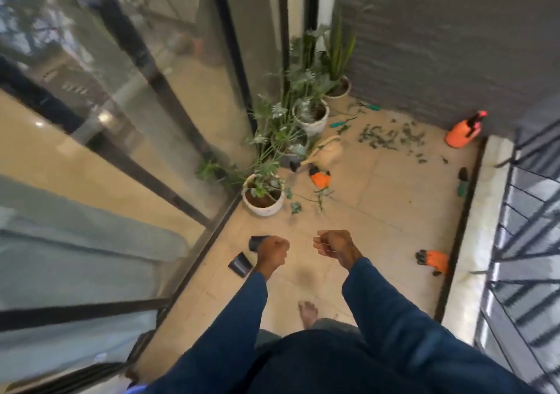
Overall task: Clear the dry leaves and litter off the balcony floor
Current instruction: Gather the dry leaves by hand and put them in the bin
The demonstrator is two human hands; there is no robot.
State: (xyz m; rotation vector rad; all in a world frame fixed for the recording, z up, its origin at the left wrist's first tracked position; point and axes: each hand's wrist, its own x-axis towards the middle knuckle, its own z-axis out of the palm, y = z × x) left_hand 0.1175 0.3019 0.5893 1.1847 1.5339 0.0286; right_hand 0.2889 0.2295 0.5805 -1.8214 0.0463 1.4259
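Head view is showing the left hand (271, 253) and right hand (331, 246) hovering as tight, empty fists above the smooth beige tiled balcony floor (378, 212). Small, crumpled dark-green dry leaves (391, 136) are lying scattered far ahead, near the grey ribbed wall (454, 45).

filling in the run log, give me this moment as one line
left grip: curled, nothing held | right grip: curled, nothing held | leaf litter: scattered on floor, uncleared
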